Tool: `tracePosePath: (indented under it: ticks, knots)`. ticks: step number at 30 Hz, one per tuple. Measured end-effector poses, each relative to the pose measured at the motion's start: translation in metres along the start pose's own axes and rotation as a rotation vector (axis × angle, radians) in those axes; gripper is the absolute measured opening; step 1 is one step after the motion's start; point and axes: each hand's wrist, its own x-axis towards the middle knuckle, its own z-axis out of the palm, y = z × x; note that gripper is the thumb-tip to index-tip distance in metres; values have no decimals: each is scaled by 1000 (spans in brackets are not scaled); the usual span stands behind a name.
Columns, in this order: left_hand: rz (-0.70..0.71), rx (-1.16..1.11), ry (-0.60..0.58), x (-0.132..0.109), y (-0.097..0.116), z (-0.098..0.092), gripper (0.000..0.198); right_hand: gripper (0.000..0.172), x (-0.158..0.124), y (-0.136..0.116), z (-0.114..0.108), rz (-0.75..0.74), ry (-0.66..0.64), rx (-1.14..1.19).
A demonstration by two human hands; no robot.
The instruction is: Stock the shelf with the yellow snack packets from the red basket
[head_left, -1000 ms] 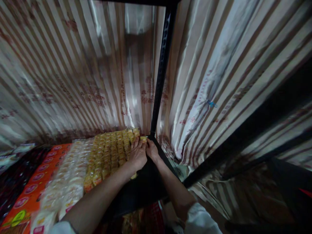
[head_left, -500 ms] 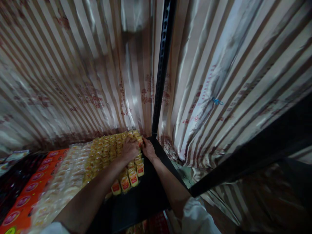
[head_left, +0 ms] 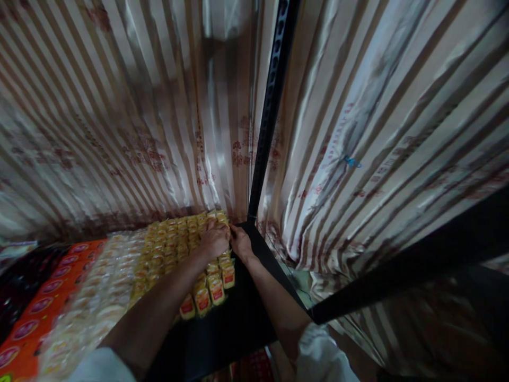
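Rows of small yellow snack packets (head_left: pixel 170 249) lie on a black shelf (head_left: pixel 234 323). My left hand (head_left: pixel 213 240) rests on top of the packets at the far right end of the rows, its fingers curled down over them. My right hand (head_left: pixel 239 241) sits beside it at the rows' right edge, by the foot of the black upright post (head_left: pixel 270 111), with its fingers closed against the packets. Which packet each hand grips is hidden. A few packets with red labels (head_left: pixel 210 289) lie nearest me along the right edge.
Pale wrapped packets (head_left: pixel 99 297) and orange-red cartons (head_left: pixel 35 318) fill the shelf to the left. A striped satin curtain (head_left: pixel 119 116) hangs behind and to the right. A black frame bar (head_left: pixel 397 265) runs out to the right. Bare black shelf lies in front of the hands.
Both hands have stayed at the back right corner of the yellow rows. The left hand shifted slightly, uncovering the red-labelled packets along the right edge. The view has tilted a little.
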Motion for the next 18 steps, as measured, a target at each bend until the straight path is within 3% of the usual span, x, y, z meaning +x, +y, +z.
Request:
tracePosePath:
  ticks: [5,10,18]
  knots:
    - [-7,13,0,0,-2,4,31,31,-3,7,7,25,76,98]
    - [-40,-5,11,2,-3,7,31,27,0,10,10,38,39,112]
    - [-24,-28,21,-2,8,-1,29,39,-6,12,0,103,22,211]
